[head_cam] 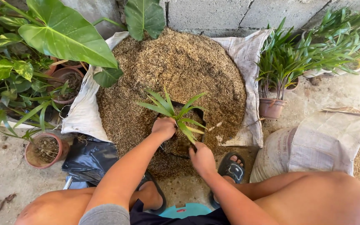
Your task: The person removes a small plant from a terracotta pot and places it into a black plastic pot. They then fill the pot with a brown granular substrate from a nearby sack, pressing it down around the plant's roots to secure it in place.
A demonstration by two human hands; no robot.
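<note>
Steadying a green seedling (176, 109) with left hand (163, 127) fingers clamped at its base, right hand (202, 158) fingers curled on the black planting bag (179, 143), which could tip and spill husk mix (180, 66).

Husk pile (176, 62) lying on a sack (246, 54) against the wall (213, 12). Bag (180, 141) sitting at the pile's near edge, plant (176, 110) standing in it. Left hand (163, 127) resting at the plant's base, right hand (201, 158) on the bag's near rim. Pots (44, 150) sitting left, potted plants (271, 83) right, second sack (313, 146) near right.
</note>
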